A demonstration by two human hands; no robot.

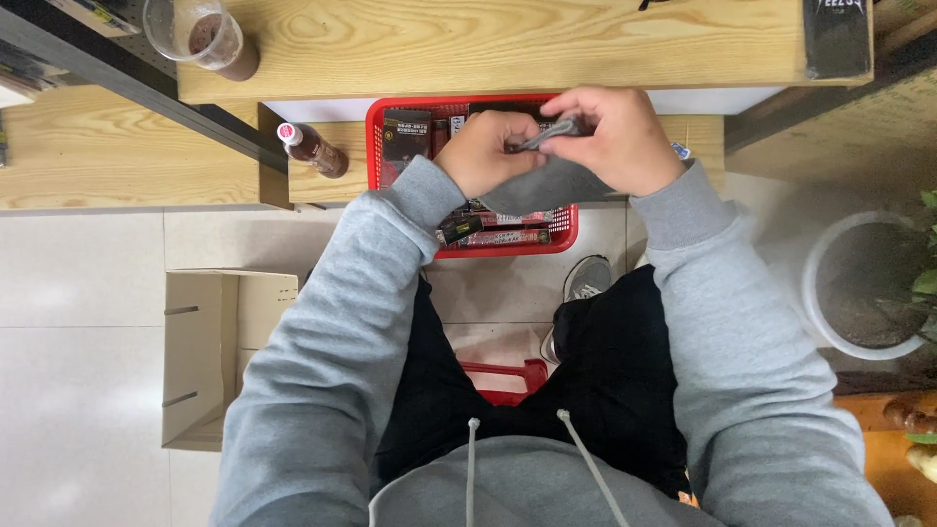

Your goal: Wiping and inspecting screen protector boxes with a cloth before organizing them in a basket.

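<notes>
Seen from above, a seated person's left hand and right hand are pressed close together, both pinching a piece of grey cloth just over a red basket of small dark packets. The work would probably go best with both grips kept near the cloth's edge and the fabric held over the basket. The basket rests on a low pale wooden shelf beside a small brown bottle, with a cardboard box and a white plant pot on the tiled floor.
</notes>
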